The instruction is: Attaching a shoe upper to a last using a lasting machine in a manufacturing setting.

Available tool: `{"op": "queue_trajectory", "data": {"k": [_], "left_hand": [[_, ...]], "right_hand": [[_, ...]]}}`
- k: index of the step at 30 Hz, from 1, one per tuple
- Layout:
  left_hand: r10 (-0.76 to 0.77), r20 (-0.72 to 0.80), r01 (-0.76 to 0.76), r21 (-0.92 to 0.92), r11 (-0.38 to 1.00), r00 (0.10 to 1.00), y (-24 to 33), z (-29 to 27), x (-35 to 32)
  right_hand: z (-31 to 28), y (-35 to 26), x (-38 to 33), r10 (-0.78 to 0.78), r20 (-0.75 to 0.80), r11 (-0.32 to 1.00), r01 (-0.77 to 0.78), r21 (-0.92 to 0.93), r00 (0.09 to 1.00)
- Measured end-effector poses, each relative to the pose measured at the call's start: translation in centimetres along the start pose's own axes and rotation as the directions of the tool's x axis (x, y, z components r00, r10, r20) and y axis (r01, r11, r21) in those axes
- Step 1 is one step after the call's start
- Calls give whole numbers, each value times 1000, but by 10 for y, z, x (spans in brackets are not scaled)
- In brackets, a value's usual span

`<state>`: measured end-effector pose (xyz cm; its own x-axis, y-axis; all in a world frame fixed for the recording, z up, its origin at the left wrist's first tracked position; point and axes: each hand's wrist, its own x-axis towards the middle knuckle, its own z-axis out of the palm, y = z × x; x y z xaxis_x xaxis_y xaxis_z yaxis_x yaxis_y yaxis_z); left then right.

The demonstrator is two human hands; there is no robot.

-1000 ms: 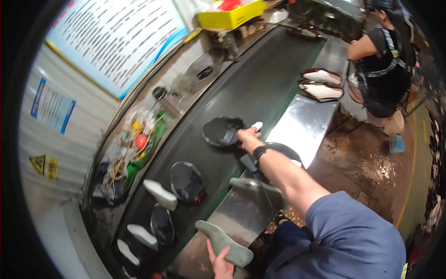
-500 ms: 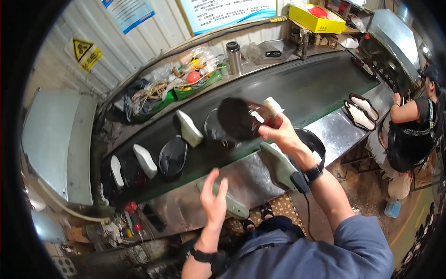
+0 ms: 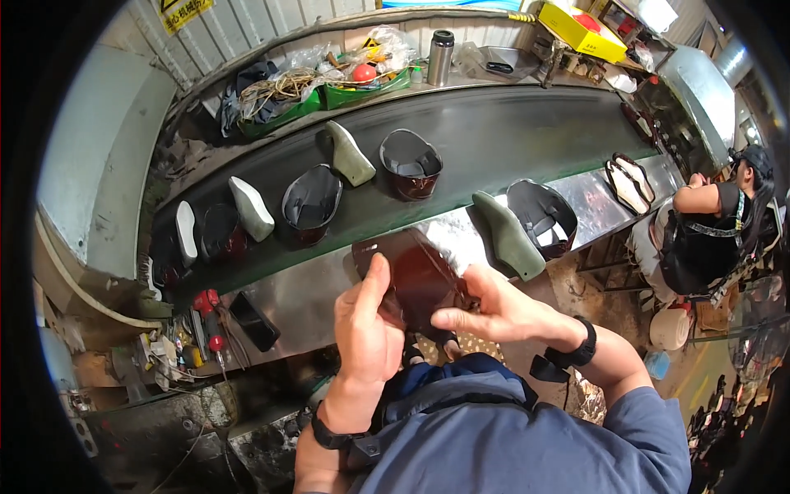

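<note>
Glossy dark-red leather forms a shoe upper (image 3: 418, 276) held before the wearer's chest, over the near edge of a metal counter (image 3: 300, 300). The right hand (image 3: 506, 309) grips its right side, thumb across the near face; the left hand (image 3: 368, 333) supports the left side, one digit raised against it, though whether it pinches is unclear. Holding both sides probably keeps the soft piece steady. On the counter, a flat black phone (image 3: 253, 321) lies to the left; to the right, a green shoe last (image 3: 508, 237) rests beside a black-lined upper (image 3: 543, 216). Beyond, on a dark conveyor belt (image 3: 502, 123), pale lasts (image 3: 251, 208) alternate with open-topped uppers (image 3: 313, 204), perhaps to keep each set together. Farther right sit white-soled shoes (image 3: 629, 183) near a seated co-worker (image 3: 716, 226). Behind the belt stand a steel flask (image 3: 440, 59) and a yellow box (image 3: 582, 33) with small, illegible print; a yellow warning sign (image 3: 183, 12), cropped above, carries black characters.
</note>
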<state>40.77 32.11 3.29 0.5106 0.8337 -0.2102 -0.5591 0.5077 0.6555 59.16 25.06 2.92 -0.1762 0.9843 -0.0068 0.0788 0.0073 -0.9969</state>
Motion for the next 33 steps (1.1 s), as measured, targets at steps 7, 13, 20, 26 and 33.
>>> {"op": "queue_trajectory", "data": {"k": [7, 13, 20, 26, 33], "left_hand": [[311, -269, -256, 220, 941, 912, 13, -11, -23], [765, 182, -631, 696, 343, 618, -39, -38, 16], [-136, -187, 84, -259, 962, 973, -49, -92, 27], [-338, -321, 400, 153, 903, 885, -81, -191, 86], [478, -352, 230, 927, 295, 805, -106, -218, 153]], "right_hand": [[24, -54, -18, 281, 192, 836, -142, -529, 940], [45, 0, 14, 148, -297, 957, -61, 282, 943], [13, 51, -20, -290, 83, 735, 278, -619, 953], [7, 183, -82, -288, 352, 457, 451, -767, 890], [41, 238, -39, -285, -151, 826, 162, -540, 947]]}}
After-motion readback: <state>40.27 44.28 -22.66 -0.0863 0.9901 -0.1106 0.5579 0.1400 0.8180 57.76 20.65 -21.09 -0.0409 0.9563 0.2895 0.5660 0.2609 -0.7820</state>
